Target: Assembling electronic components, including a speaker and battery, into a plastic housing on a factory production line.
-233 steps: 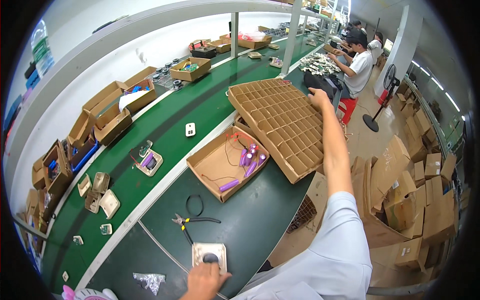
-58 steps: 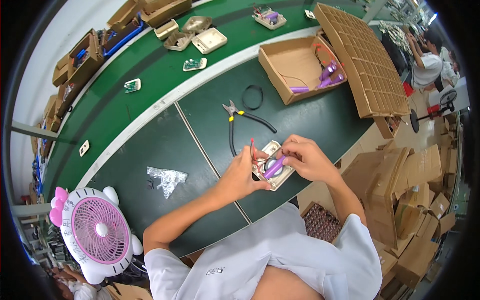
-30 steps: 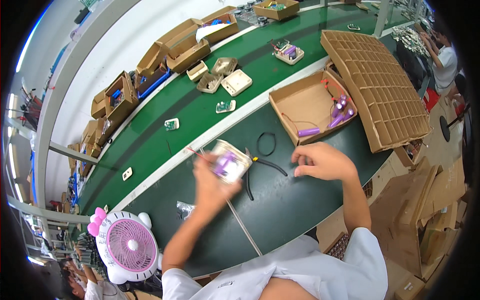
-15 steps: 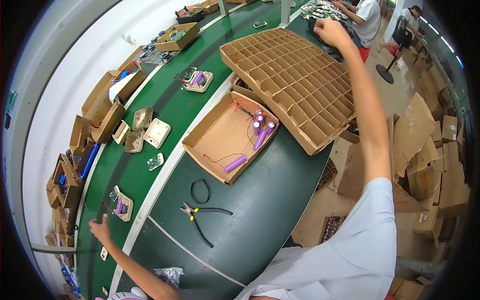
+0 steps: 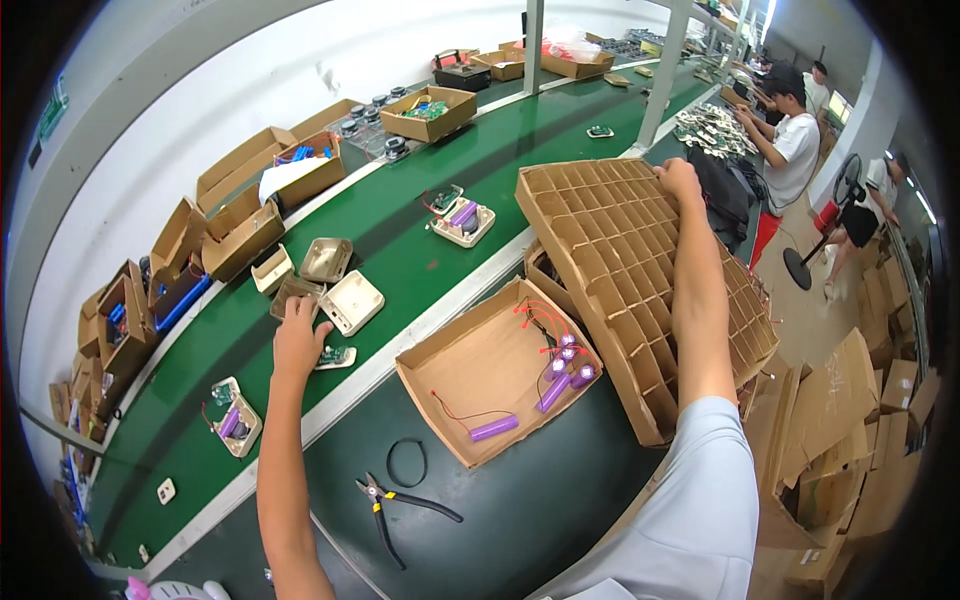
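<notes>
My left hand point(image 5: 300, 335) is over the green conveyor belt, thumb and fingers apart. Its fingertips are at a beige plastic housing point(image 5: 292, 293), next to another beige housing point(image 5: 352, 302) and a small circuit board piece point(image 5: 335, 357). My right hand point(image 5: 680, 180) is closed over the far edge of a divided cardboard tray point(image 5: 590, 290), which rests tilted over another box. Beside it, a shallow cardboard box point(image 5: 450, 375) holds several purple battery cells with red and black wires; one purple cell point(image 5: 493, 428) lies apart from the others.
Cutting pliers point(image 5: 385, 500) with black handles and a black loop point(image 5: 408, 462) lie on the dark green table point(image 5: 540, 510). Housings with purple cells point(image 5: 235, 425) sit on the belt. Open parts boxes point(image 5: 240, 240) line its far side. Other people are at the upper right; cartons point(image 5: 830, 430) stack at right.
My left hand has moved forward along the belt to the beige housings. My right hand has come down onto the divided tray's far edge, and the tray is more tilted. The view has shifted.
</notes>
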`<state>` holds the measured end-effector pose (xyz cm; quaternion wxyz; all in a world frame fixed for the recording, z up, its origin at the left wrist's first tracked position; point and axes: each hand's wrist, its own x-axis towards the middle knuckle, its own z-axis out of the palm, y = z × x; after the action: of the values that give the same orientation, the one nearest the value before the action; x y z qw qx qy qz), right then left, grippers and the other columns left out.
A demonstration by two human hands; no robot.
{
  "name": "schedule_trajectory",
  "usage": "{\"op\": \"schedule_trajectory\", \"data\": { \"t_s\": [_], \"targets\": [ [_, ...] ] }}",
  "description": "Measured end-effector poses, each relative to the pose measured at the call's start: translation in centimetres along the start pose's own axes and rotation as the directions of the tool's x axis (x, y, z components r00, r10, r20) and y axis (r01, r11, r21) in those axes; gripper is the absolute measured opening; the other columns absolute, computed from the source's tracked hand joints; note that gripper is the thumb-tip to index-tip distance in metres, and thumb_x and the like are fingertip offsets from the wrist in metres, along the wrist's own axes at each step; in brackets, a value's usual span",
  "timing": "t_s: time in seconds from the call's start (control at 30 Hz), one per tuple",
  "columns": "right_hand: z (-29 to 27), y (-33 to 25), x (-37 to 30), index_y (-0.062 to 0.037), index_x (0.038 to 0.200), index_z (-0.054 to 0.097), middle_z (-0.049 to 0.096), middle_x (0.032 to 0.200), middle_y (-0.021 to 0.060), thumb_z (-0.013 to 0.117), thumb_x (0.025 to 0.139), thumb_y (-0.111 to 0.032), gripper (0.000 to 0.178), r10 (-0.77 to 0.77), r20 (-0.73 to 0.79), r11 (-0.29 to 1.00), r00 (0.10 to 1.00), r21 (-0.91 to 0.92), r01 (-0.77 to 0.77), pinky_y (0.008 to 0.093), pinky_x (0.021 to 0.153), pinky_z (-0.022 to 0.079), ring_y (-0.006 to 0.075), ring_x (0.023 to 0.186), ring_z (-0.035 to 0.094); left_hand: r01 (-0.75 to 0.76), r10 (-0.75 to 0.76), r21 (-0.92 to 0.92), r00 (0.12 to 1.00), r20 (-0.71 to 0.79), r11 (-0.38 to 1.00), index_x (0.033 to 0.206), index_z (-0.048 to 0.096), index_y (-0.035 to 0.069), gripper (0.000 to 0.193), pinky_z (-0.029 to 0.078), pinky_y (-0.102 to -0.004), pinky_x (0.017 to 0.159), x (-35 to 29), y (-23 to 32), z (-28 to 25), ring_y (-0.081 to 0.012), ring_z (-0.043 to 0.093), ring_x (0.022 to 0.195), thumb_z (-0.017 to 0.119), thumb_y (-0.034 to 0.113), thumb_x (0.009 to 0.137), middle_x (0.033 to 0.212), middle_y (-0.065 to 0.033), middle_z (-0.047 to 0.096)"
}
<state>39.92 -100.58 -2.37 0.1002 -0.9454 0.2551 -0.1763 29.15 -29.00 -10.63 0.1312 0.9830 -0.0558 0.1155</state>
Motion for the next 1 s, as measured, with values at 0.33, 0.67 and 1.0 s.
{"op": "schedule_trajectory", "data": {
  "t_s": [0.33,0.67,1.0],
  "targets": [
    [-7.9,-5.9,-1.6,-0.0058,0.106,0.066,0.068,0.104,0.0125,0.060,0.102,-0.029,0.024,-0.023,-0.102,0.295,0.995,0.950,0.104,0.0595,0.094,0.055,0.0355,0.103,0.067,-0.126,0.094,-0.156,0.976,-0.199,0.980,0.107,0.063,0.002,0.028,0.053,-0.0460,0.083,-10.7,3.8,-9.4,-0.0399,0.067,0.098,0.074,0.005,0.082,0.106,-0.0192,0.068],
    [-16.0,-12.3,-36.9,-0.0073,0.091,0.049,0.058,0.079,0.0059,0.058,0.103,-0.031,0.028,-0.660,0.289,-0.153,0.694,0.852,-0.501,0.0234,0.036,0.050,0.0179,0.051,0.065,-0.310,0.468,-0.420,0.810,0.352,0.853,0.103,0.060,0.007,0.025,0.057,-0.0454,0.061,-35.8,11.7,-13.5,-0.0334,0.069,0.072,0.074,0.017,0.085,0.095,-0.0109,0.060],
    [-9.4,-12.5,-61.6,-0.0130,0.147,0.045,0.050,0.133,0.0202,0.087,0.076,-0.019,0.084,-0.558,0.168,0.815,0.813,0.293,0.500,0.0393,0.075,0.058,0.0319,0.083,0.066,-0.278,0.459,-0.517,0.848,0.264,0.810,0.110,0.059,0.005,0.026,0.056,-0.0498,0.066,-34.6,9.0,-14.3,-0.0385,0.069,0.078,0.070,0.009,0.087,0.101,-0.0150,0.059]
  ]
}}
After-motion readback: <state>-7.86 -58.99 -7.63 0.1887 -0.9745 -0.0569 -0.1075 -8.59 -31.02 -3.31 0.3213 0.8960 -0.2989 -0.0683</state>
